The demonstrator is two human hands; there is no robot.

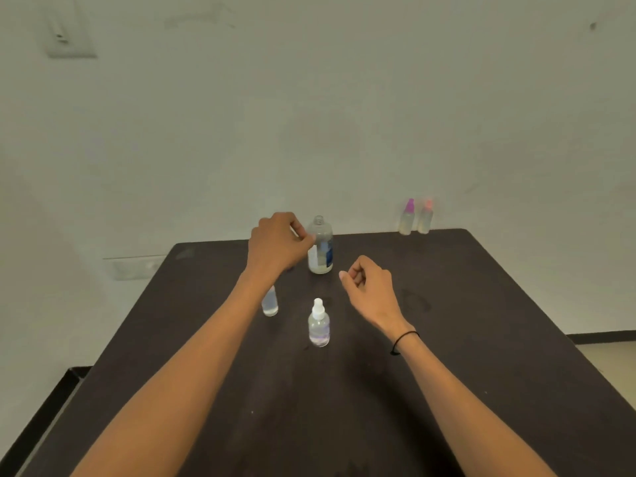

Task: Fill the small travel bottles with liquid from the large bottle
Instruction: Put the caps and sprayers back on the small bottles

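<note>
The large clear bottle point(320, 251) stands uncapped at the middle back of the dark table point(464, 339), with a blue-and-white label and a little liquid at its bottom. My left hand point(277, 244) is curled just left of it, fingertips at the bottle's shoulder. A thin white sliver shows between the fingers, and I cannot tell what it is. My right hand point(370, 282) hovers to the right, loosely curled with nothing visible in it. A small bottle with a white spray top point(319, 324) stands upright nearer me. Another small clear bottle point(270, 303) is partly hidden under my left forearm.
Two small bottles stand at the table's far right edge by the wall, one with a purple cap point(406, 217) and one with an orange cap point(425, 216). The wall runs close behind the table. The floor drops away past the right and left edges.
</note>
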